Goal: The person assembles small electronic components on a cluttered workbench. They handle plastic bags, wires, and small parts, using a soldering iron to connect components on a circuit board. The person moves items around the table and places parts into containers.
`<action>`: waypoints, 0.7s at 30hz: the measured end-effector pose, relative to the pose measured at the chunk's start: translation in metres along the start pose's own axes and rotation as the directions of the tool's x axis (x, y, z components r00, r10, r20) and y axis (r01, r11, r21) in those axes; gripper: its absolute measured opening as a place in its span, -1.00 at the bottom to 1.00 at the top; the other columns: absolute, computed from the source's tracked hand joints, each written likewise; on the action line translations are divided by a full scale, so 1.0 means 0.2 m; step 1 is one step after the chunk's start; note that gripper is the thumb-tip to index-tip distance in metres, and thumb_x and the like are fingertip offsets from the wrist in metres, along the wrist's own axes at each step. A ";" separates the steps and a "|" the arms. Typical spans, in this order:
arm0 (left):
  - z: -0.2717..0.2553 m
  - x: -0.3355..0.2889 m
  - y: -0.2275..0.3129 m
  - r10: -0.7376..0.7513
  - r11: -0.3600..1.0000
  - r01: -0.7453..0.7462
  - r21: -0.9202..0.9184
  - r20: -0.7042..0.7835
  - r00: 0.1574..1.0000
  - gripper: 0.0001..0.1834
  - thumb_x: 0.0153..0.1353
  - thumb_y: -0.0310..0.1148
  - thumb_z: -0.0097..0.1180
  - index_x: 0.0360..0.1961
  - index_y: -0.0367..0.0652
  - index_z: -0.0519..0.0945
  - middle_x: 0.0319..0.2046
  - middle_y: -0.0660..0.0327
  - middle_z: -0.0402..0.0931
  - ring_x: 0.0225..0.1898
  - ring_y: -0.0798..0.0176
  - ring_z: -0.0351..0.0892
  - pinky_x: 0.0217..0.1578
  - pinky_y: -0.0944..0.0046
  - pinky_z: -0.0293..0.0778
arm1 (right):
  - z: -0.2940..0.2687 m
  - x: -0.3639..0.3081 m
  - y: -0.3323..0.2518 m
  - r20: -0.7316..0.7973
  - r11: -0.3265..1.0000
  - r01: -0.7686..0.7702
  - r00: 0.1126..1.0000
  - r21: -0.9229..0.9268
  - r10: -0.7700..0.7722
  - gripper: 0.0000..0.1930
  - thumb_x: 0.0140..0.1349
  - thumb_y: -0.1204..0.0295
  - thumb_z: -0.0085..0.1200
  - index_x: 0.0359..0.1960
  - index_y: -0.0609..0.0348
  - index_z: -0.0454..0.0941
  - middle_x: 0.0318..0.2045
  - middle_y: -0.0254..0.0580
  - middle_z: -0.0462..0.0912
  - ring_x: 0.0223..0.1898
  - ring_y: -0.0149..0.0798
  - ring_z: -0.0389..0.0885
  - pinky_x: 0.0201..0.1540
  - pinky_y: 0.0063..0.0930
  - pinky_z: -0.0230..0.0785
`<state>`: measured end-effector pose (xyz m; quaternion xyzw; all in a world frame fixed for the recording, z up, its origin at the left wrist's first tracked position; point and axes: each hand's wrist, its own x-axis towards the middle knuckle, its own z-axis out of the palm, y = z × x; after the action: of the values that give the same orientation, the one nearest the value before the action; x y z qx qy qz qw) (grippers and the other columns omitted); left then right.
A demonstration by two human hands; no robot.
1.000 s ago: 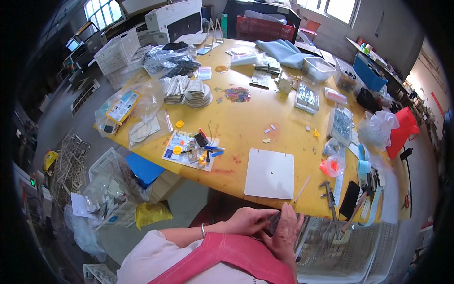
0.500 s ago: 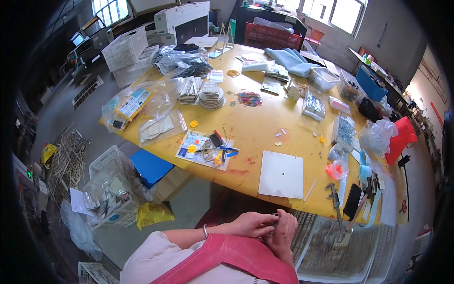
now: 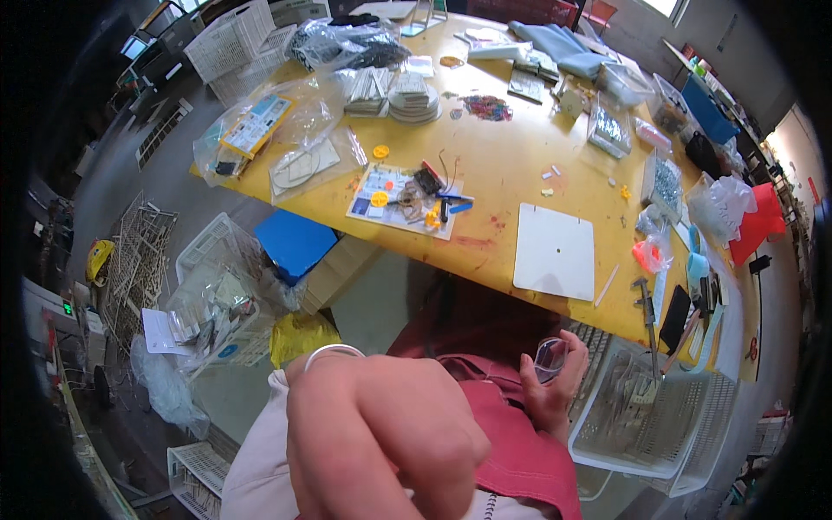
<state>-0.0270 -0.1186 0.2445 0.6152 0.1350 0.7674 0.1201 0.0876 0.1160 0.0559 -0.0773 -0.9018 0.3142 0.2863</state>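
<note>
My left hand (image 3: 390,425) is raised very close to the camera, with a white bangle on its wrist. Its fingers are curled down and closed; whatever they may grip is hidden. Above my apron (image 3: 520,433), to the right, my right hand (image 3: 555,400) holds a small clear, rounded piece with a dark rim (image 3: 549,360) between thumb and fingers. That piece resembles an eyeglass lens. Beyond my hands, a white square board (image 3: 555,251) lies near the front edge of the yellow table (image 3: 511,147).
A kit sheet (image 3: 381,204) with a red-and-black part, wires and yellow wheels lies left of the board. At right are calipers (image 3: 646,312), a black phone (image 3: 674,318) and a white basket (image 3: 598,433) below the edge. Stacked wooden pieces (image 3: 414,100) sit farther back.
My hands were together at my lap. Now they are apart: the left has risen toward the camera, and the right has moved rightward with the clear piece showing. The view has tilted down.
</note>
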 end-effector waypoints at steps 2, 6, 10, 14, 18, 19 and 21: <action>0.04 0.03 -0.08 0.102 0.994 -0.098 0.043 -0.108 0.989 -0.66 0.46 -0.14 0.30 -0.13 -0.24 0.81 -0.40 0.11 0.60 -0.62 0.40 0.39 -0.65 0.42 0.25 | 0.00 0.01 0.02 0.013 1.000 -0.015 1.000 0.002 0.015 -0.27 -0.08 0.48 0.52 0.20 0.26 0.45 -0.17 -0.05 0.49 -0.12 0.01 0.48 0.04 -0.11 0.33; 0.09 0.03 -0.15 0.107 0.994 -0.088 0.069 -0.353 0.930 -0.65 0.46 -0.11 0.28 -0.16 -0.20 0.84 -0.41 0.14 0.59 -0.65 0.42 0.35 -0.67 0.43 0.19 | 0.02 0.04 0.06 0.054 0.998 -0.064 0.997 0.023 0.063 -0.25 -0.07 0.48 0.52 0.22 0.27 0.44 -0.13 -0.05 0.50 -0.10 -0.01 0.48 0.06 -0.14 0.34; 0.02 0.01 -0.21 0.080 0.995 -0.045 0.091 -0.427 0.901 -0.64 0.46 -0.09 0.27 -0.21 -0.18 0.85 -0.42 0.15 0.58 -0.66 0.42 0.35 -0.67 0.41 0.17 | 0.07 0.07 0.10 0.114 0.984 -0.136 0.986 0.117 0.122 -0.25 -0.06 0.47 0.52 0.23 0.27 0.43 -0.08 -0.06 0.49 -0.08 -0.04 0.48 0.09 -0.16 0.35; -0.03 0.01 -0.22 0.013 1.000 0.000 0.026 -0.490 0.872 -0.66 0.45 -0.11 0.29 -0.21 -0.17 0.86 -0.41 0.13 0.58 -0.65 0.42 0.34 -0.66 0.40 0.18 | 0.12 0.12 0.12 0.167 0.986 -0.124 0.981 0.116 0.104 -0.24 -0.06 0.46 0.52 0.24 0.25 0.43 -0.07 -0.06 0.48 -0.07 -0.06 0.49 0.09 -0.18 0.37; -0.17 -0.03 -0.23 -0.044 0.995 0.003 -0.102 -0.405 0.913 -0.69 0.44 -0.15 0.29 -0.16 -0.19 0.85 -0.37 0.11 0.60 -0.59 0.37 0.40 -0.60 0.39 0.24 | 0.17 0.16 0.11 0.203 0.984 -0.122 0.975 0.130 0.094 -0.24 -0.07 0.45 0.52 0.23 0.25 0.44 -0.07 -0.05 0.49 -0.07 -0.05 0.50 0.08 -0.16 0.38; -0.25 -0.05 -0.25 -0.066 0.989 0.019 -0.146 -0.325 0.943 -0.69 0.43 -0.17 0.30 -0.15 -0.22 0.84 -0.36 0.10 0.61 -0.55 0.33 0.43 -0.57 0.37 0.28 | 0.18 0.17 0.11 0.202 0.981 -0.129 0.974 0.144 0.099 -0.24 -0.08 0.45 0.53 0.22 0.25 0.44 -0.07 -0.06 0.49 -0.08 -0.05 0.50 0.07 -0.16 0.38; -0.43 -0.10 -0.24 -0.189 0.956 0.143 -0.257 -0.163 0.968 -0.65 0.37 -0.23 0.34 -0.11 -0.40 0.77 -0.33 0.04 0.62 -0.41 0.19 0.53 -0.43 0.29 0.40 | 0.19 0.19 0.11 0.194 0.980 -0.128 0.976 0.150 0.098 -0.24 -0.09 0.44 0.54 0.21 0.25 0.44 -0.12 -0.07 0.51 -0.09 -0.04 0.50 0.05 -0.14 0.39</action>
<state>-0.1057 -0.0858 0.1907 0.5080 0.1017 0.8193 0.2457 0.0336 0.1261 0.0354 -0.0754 -0.8903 0.4079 0.1880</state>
